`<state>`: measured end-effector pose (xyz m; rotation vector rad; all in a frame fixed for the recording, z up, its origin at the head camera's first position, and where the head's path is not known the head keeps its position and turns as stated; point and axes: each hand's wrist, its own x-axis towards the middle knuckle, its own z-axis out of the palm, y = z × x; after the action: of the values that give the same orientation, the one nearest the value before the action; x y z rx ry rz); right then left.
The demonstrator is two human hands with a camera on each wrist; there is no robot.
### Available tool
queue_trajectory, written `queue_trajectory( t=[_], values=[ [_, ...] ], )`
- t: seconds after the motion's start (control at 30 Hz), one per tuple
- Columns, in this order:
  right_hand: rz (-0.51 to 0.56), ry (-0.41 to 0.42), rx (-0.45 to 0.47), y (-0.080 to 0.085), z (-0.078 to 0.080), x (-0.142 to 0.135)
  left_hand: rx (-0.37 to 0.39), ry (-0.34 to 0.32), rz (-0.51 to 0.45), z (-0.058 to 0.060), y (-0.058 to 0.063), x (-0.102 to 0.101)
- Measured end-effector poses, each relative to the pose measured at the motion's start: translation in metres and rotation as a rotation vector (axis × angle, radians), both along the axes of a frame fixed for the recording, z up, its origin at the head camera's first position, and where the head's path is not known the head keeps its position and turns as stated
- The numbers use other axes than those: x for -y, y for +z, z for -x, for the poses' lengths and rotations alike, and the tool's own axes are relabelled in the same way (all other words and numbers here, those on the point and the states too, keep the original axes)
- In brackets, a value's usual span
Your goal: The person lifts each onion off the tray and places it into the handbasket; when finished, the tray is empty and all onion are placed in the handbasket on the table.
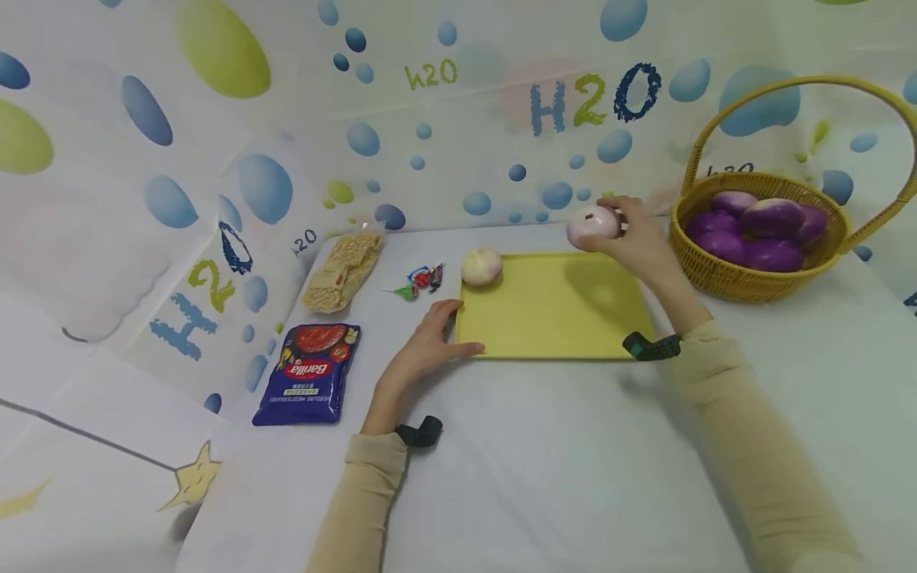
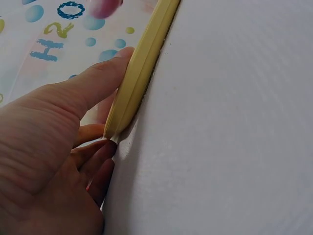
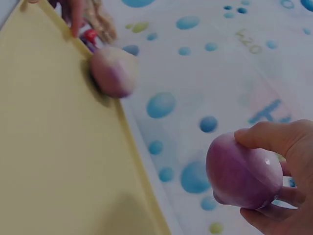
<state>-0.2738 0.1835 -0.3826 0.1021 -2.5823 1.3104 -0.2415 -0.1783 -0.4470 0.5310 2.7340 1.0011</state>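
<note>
My right hand (image 1: 637, 243) holds a round purple-and-white turnip (image 1: 593, 227) above the far right part of a yellow tray (image 1: 552, 314). In the right wrist view, the thumb and fingers grip this turnip (image 3: 242, 171) from one side. A second, paler turnip (image 1: 481, 267) lies in the tray's far left corner. At the tray's near left corner, my left hand (image 1: 430, 342) grips the rim. The left wrist view has the thumb against the tray's edge (image 2: 139, 73), with the other fingers around the corner, partly hidden.
At the right stands a wicker basket (image 1: 759, 286) with a tall handle, holding several purple vegetables (image 1: 770, 219). To the left lie a blue Barilla pouch (image 1: 308, 374), a clear bag of beige pieces (image 1: 344, 270) and several wrapped candies (image 1: 421, 280). A printed cloth backs the white table.
</note>
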Motion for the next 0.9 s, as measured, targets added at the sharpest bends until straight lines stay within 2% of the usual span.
queue_trajectory(
  t=[0.2,0.37,0.57,0.67,0.8,0.9],
  values=[
    [0.034,-0.157,0.033,0.006,-0.018,-0.054,0.005,-0.004,-0.010,0.000,-0.004,0.000],
    [0.101,-0.267,0.100,0.006,-0.032,-0.101,0.012,0.003,-0.005,0.000,-0.007,-0.001],
    [0.184,-0.387,0.126,0.008,-0.041,-0.142,0.007,0.003,-0.031,0.000,-0.004,-0.002],
    [0.222,-0.394,0.139,0.001,-0.041,-0.153,0.001,0.006,-0.023,0.001,-0.002,-0.002],
    [0.246,-0.355,0.161,-0.007,-0.037,-0.157,0.003,0.004,-0.015,0.002,-0.003,-0.003],
    [0.214,-0.324,0.183,-0.009,-0.036,-0.157,0.009,0.000,-0.017,0.003,-0.003,-0.005]
  ],
)
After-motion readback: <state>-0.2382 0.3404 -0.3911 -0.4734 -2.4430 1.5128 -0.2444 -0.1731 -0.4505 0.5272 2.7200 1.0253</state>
